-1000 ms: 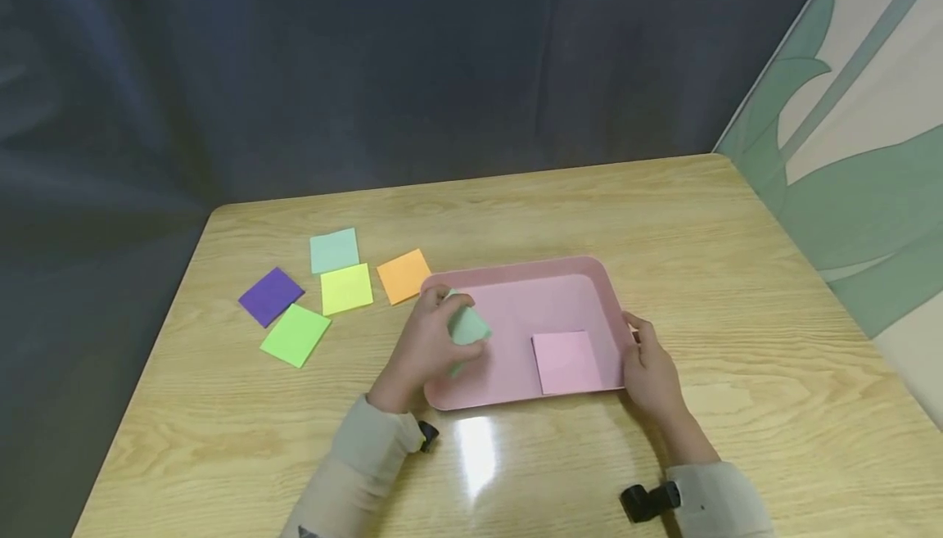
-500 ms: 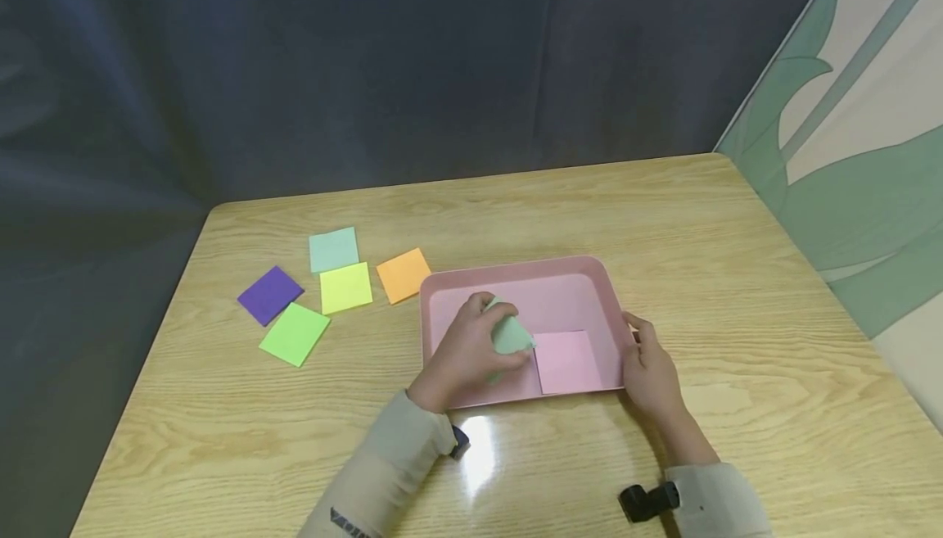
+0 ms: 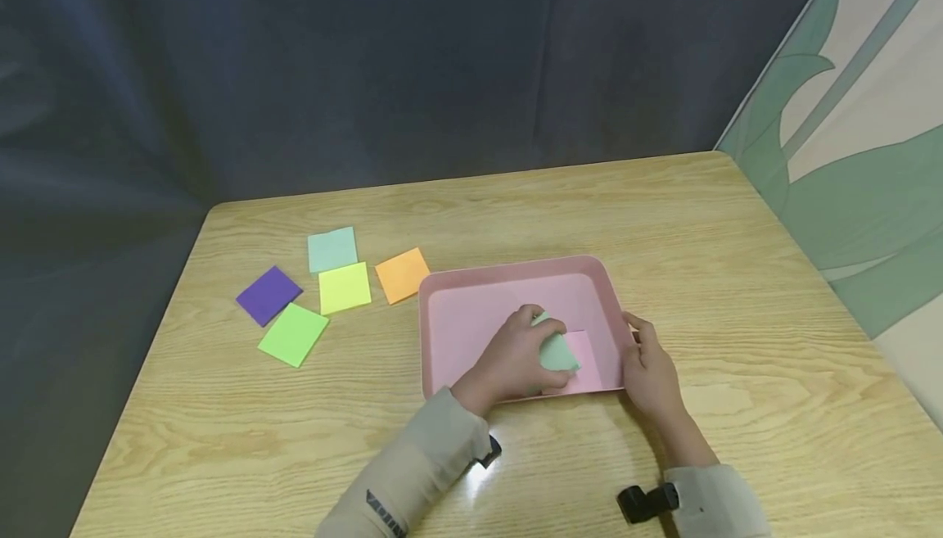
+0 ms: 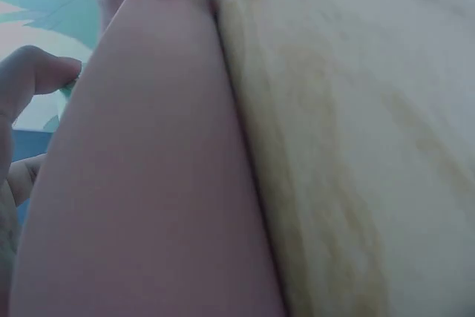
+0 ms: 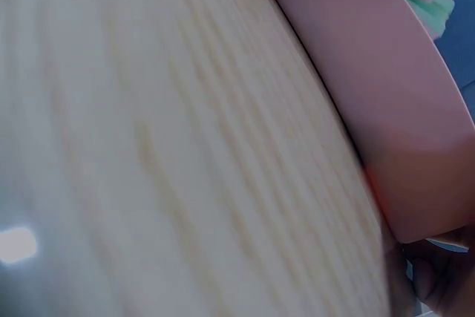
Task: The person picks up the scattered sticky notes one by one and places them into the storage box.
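Note:
My left hand [image 3: 516,355] pinches a mint-green sticky note pad [image 3: 558,354] between thumb and fingers, tilted, above the right half of a pink tray [image 3: 501,273]. Partly covered by it in the head view, a pink sticky note pad [image 3: 588,359] lies in the tray's front right corner. My right hand [image 3: 652,374] grips the tray's right end. From the right wrist, the edge of the mint pad [image 5: 436,14] shows above the tray's outer wall [image 5: 386,87]. In the left wrist view the same wall [image 4: 148,154] hides most of the held pad.
Left of the tray lie an orange pad [image 3: 402,276], a yellow pad [image 3: 345,288], a pale teal pad [image 3: 332,250], a purple pad [image 3: 268,296] and a lime green pad [image 3: 293,335]. They rest flat on the wooden table [image 3: 184,423]. A dark curtain [image 3: 442,71] hangs behind.
My left hand has carried the mint-green pad rightward across the tray, from its left end to over the pink pad. The right hand and tray have stayed in place.

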### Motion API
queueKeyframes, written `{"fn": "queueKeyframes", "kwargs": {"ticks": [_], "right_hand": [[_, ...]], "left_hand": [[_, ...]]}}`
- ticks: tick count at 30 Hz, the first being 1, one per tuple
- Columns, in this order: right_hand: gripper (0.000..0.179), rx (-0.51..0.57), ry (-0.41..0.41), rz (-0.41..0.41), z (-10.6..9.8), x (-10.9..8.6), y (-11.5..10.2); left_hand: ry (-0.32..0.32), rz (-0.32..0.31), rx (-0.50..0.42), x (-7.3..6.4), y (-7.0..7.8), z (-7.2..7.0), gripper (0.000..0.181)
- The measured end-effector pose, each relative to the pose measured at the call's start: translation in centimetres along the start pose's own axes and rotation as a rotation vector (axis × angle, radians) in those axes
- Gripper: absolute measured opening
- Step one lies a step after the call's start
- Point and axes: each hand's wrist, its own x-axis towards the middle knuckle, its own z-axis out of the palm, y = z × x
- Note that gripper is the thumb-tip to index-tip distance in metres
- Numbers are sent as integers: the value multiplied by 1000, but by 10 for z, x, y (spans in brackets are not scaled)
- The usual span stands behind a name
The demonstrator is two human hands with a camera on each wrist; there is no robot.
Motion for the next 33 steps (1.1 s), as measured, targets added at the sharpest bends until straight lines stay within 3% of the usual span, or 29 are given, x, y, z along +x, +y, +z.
{"fn": "queueKeyframes", "kwargs": {"ticks": [8,16,26,33], "right_hand": [[39,18,-11,26,2,0,2],[40,28,-27,50,0,0,1],[40,37,-31,45,0,0,1],[40,44,-42,67,0,1,1]], "left_hand": [[6,105,133,10,6,11,54],[-29,165,245,18,15,18,53],[-106,132,301,23,21,21,52],[-162,155,324,25,21,24,53]]}}
